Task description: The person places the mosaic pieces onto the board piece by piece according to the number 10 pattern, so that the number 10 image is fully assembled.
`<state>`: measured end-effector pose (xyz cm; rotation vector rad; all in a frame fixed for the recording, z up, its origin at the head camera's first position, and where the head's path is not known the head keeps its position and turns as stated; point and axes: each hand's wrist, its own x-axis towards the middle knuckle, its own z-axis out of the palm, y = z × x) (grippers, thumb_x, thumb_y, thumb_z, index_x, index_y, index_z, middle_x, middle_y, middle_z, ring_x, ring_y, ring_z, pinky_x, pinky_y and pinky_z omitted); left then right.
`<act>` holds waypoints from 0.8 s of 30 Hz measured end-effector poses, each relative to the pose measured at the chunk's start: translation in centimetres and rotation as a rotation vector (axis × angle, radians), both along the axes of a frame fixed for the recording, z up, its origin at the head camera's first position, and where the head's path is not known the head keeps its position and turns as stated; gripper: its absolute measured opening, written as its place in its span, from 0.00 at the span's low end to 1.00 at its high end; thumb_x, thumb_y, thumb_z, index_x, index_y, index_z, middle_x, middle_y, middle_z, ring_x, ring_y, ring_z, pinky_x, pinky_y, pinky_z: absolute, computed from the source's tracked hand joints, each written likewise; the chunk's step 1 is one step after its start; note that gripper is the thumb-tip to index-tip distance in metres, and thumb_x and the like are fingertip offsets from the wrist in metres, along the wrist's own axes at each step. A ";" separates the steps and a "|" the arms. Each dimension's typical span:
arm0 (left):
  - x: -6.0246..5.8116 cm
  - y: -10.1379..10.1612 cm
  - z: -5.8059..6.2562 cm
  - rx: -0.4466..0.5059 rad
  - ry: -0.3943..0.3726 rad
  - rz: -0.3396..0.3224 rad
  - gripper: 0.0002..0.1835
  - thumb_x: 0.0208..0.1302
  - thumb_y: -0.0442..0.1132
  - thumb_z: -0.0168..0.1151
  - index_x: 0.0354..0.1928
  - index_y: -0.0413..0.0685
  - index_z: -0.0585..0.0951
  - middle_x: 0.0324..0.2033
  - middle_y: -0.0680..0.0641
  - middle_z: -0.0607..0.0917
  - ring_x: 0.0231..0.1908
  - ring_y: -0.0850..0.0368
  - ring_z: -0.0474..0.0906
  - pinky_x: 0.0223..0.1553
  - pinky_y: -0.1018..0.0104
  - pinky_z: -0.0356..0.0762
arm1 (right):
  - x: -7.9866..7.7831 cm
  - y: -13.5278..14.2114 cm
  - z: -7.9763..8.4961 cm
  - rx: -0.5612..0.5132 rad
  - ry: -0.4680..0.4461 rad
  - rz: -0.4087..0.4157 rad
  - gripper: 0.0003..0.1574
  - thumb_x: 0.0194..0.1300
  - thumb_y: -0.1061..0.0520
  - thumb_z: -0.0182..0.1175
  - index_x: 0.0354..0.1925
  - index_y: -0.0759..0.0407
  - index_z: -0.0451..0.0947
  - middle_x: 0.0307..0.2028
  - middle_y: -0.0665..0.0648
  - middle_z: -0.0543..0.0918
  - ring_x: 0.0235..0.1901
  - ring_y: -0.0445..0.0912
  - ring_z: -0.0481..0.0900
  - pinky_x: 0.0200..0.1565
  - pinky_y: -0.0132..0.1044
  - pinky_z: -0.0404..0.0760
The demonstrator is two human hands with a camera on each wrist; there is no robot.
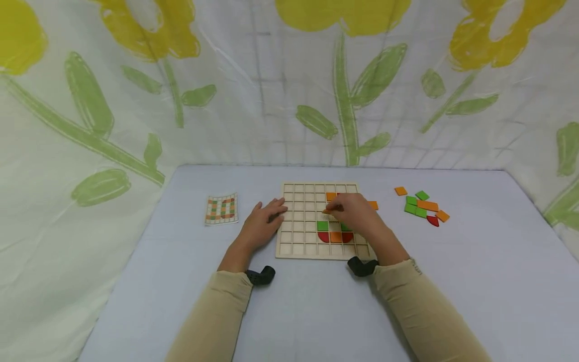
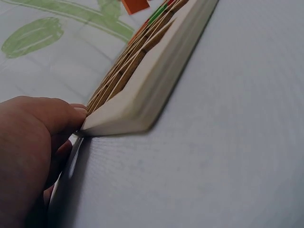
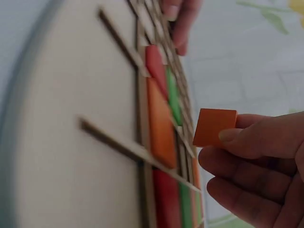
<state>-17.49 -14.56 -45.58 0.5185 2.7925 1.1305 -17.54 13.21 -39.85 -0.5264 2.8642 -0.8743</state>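
Observation:
A wooden grid board lies in the middle of the table. My left hand rests at its left edge with the fingers stretched out and spread; the left wrist view has the thumb touching a corner of the frame. Over the board, my right hand pinches an orange square tile between thumb and finger. Red quarter-round tiles, an orange tile and a green tile sit in the grid cells. The right hand partly hides more tiles behind it.
Left of the board lies a small pattern card with a coloured grid. Several loose orange, green and red tiles lie to the right. One orange tile shows by the board's right edge. A flowered curtain hangs behind the table.

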 end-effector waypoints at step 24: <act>-0.1 0.1 -0.2 -0.023 -0.001 0.013 0.20 0.74 0.45 0.53 0.65 0.51 0.77 0.71 0.58 0.67 0.73 0.59 0.59 0.79 0.56 0.39 | -0.1 -0.9 -1.5 0.069 0.089 0.216 0.10 0.64 0.65 0.63 0.42 0.58 0.88 0.47 0.55 0.85 0.50 0.52 0.81 0.52 0.46 0.84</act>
